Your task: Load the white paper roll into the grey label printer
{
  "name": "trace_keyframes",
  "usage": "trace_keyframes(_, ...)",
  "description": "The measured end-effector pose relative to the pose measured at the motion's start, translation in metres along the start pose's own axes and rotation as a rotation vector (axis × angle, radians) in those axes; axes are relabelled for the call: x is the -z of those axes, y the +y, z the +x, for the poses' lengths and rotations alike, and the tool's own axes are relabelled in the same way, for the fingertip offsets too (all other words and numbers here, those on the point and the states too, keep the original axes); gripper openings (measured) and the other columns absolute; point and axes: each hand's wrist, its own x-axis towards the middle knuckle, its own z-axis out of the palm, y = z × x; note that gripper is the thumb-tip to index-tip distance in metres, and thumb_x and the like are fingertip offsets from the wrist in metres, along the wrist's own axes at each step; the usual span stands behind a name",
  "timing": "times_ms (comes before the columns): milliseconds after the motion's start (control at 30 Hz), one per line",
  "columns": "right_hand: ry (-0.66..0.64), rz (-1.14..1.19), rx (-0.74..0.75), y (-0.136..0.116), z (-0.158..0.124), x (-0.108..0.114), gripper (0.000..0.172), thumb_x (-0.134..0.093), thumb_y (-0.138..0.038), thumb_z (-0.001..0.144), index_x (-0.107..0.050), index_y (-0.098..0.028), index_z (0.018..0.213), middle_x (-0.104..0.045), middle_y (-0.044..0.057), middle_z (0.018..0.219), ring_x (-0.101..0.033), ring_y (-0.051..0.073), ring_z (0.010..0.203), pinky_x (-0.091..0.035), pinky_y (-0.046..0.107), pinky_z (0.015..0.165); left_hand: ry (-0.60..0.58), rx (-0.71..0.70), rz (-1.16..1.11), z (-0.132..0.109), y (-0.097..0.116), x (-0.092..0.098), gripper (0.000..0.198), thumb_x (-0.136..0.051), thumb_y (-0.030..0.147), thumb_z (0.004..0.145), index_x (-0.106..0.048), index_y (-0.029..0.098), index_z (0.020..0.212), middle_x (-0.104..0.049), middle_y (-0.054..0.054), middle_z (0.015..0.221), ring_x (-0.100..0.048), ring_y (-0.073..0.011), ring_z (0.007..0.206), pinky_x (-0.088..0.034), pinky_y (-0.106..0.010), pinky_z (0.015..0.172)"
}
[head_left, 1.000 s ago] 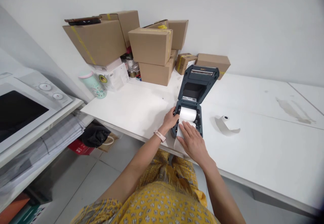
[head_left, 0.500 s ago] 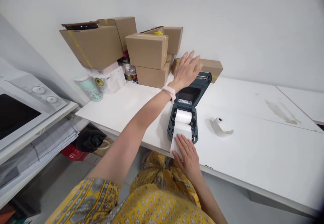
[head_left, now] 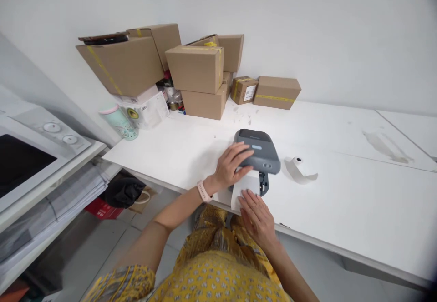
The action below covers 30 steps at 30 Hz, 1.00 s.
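A dark grey label printer (head_left: 265, 158) stands near the table's front edge, its lid lowered most of the way with a gap at the front. My left hand (head_left: 230, 166) is on the lid's left front corner, fingers over the top and thumb along the front edge. A white label strip (head_left: 246, 184) comes out of the front toward me. Flat on the strip's end lies my right hand (head_left: 257, 213), fingers stretched out. The lid hides the roll inside. To the right of the printer is a small paper roll (head_left: 299, 168) with a loose tail.
Cardboard boxes (head_left: 195, 70) are stacked at the back left, with a lower box (head_left: 278, 93) against the wall. A mint tumbler (head_left: 119, 121) stands on the left of the white table (head_left: 355, 197). Farther left, a microwave (head_left: 37, 145) sits on a shelf.
My left hand has come down and toward me, and the printer's lid has swung down over the roll. My right hand stays on the label strip, shifted slightly.
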Motion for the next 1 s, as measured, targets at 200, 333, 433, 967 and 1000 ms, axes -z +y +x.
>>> trace_keyframes(200,0.07,0.068,-0.005,-0.015,-0.022,0.01,0.072,-0.06,-0.01,0.088,-0.037,-0.023,0.155,-0.073,0.011,0.121,-0.069,0.029,0.115,-0.063,0.047,0.091,-0.057,-0.097,0.123,-0.066,-0.004,-0.009,0.039,-0.05,0.031,0.093,-0.06,0.021,0.129,-0.064,-0.012,0.135,-0.05,-0.0257,0.139,-0.042,-0.05,0.115)
trace_keyframes(333,0.299,0.056,-0.145,-0.007,-0.012,0.031,0.064,-0.058,-0.012,0.087,-0.05,-0.032,0.146,-0.074,0.007,0.098,-0.073,0.03,0.09,-0.063,0.048,0.07,-0.032,-0.027,0.134,-0.075,-0.006,-0.016,0.038,-0.041,0.031,0.091,-0.069,0.023,0.115,-0.072,-0.009,0.122,-0.06,-0.0244,0.128,-0.042,-0.049,0.112)
trace_keyframes(433,0.549,-0.006,-0.336,0.016,0.033,0.042,0.044,-0.05,-0.018,0.093,-0.061,-0.03,0.134,-0.071,0.009,0.103,-0.068,0.03,0.098,-0.058,0.052,0.078,-0.04,0.068,0.107,-0.077,-0.008,-0.022,0.038,-0.038,0.032,0.089,-0.073,0.024,0.101,-0.076,-0.008,0.112,-0.065,-0.0243,0.119,-0.041,-0.049,0.109)
trace_keyframes(967,0.46,0.377,-0.391,0.05,0.161,0.004,0.041,-0.029,-0.036,0.104,-0.056,-0.023,0.132,-0.066,0.009,0.112,-0.062,0.021,0.104,-0.051,0.044,0.095,0.457,0.422,-0.417,0.024,0.025,-0.024,0.042,-0.03,0.051,0.101,-0.054,0.023,0.12,-0.068,-0.01,0.114,-0.065,-0.0223,0.106,-0.047,-0.044,0.103)
trace_keyframes(1000,0.476,0.382,-0.41,0.051,0.16,0.004,0.041,-0.028,-0.036,0.104,-0.056,-0.023,0.132,-0.066,0.009,0.112,-0.063,0.021,0.104,-0.051,0.044,0.095,0.46,0.431,-0.443,0.032,0.026,-0.03,0.043,-0.03,0.054,0.101,-0.052,0.023,0.123,-0.066,-0.01,0.117,-0.063,-0.0219,0.11,-0.046,-0.044,0.105)
